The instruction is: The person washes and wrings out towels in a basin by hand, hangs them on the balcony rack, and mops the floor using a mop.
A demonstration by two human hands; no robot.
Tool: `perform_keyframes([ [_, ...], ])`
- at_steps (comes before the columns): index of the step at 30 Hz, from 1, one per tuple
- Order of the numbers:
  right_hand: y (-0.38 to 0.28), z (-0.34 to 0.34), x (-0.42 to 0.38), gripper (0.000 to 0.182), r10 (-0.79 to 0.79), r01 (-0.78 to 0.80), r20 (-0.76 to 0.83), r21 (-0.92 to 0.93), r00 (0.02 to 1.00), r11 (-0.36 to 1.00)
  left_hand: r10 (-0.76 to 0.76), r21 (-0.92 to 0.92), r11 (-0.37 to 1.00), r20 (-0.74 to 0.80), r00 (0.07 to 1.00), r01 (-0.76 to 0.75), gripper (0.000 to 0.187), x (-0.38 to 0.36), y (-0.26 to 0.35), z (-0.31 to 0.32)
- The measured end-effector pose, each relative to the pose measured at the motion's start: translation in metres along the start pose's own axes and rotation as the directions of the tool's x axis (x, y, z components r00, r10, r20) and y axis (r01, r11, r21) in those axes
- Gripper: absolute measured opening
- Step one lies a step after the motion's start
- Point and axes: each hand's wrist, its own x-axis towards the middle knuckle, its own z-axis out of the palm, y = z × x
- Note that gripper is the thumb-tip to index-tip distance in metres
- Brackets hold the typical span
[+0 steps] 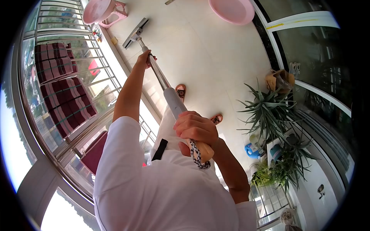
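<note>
A long pole (159,75) with a silver metal shaft and a grey grip runs from near my chest out toward the upper left. At its far end a flat mop head (135,33) rests on the pale tiled floor. My left hand (146,59) is closed round the metal shaft, not far from the mop head. Nearer my body, my right hand (196,129) wraps round the handle's upper part. Below that hand show the tan handle end (205,151) and a black-and-white braided cord (195,153) looped there.
Pink basins (233,9) lie at the top right and, on a pink stool (115,16), at the top left. Spiky potted plants (266,111), a cardboard box (280,81) and a blue bottle (252,151) line the right. Checked cloths (67,104) hang by the railing at left.
</note>
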Motion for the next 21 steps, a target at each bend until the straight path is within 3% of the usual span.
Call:
perform_keyframes([
  [3, -0.035, -0.029, -0.049, 0.019, 0.039, -0.038, 0.023, -0.041, 0.999, 0.998, 0.005, 0.078, 0.997, -0.046, 0.999, -0.001, 0.021, -0.024, -0.057, 0.031],
  [8, -0.143, -0.114, -0.152, 0.018, 0.181, -0.175, 0.045, -0.112, 0.982, 0.978, -0.071, 0.132, 0.99, 0.109, 0.991, 0.057, 0.019, -0.102, -0.2, 0.113],
  [13, -0.287, -0.192, -0.255, 0.026, 0.314, -0.351, -0.168, -0.28, 0.934, 0.894, -0.22, 0.113, 0.974, 0.266, 0.939, 0.196, 0.021, -0.224, -0.366, 0.241],
  [15, -0.346, -0.217, -0.291, 0.027, 0.354, -0.416, -0.235, -0.315, 0.905, 0.853, -0.291, 0.227, 0.946, 0.274, 0.916, 0.232, 0.023, -0.279, -0.419, 0.288],
  [16, -0.371, -0.226, -0.305, 0.026, 0.36, -0.441, -0.282, -0.32, 0.889, 0.839, -0.336, 0.198, 0.939, 0.362, 0.87, 0.28, 0.024, -0.288, -0.456, 0.308],
  [19, -0.423, -0.241, -0.334, 0.024, 0.361, -0.517, -0.464, -0.269, 0.809, 0.813, -0.45, 0.287, 0.888, 0.392, 0.802, 0.358, 0.026, -0.337, -0.509, 0.362],
  [21, -0.426, -0.244, -0.322, 0.022, 0.328, -0.486, -0.434, -0.33, 0.839, 0.809, -0.484, 0.211, 0.875, 0.41, 0.773, 0.436, 0.024, -0.335, -0.531, 0.382],
])
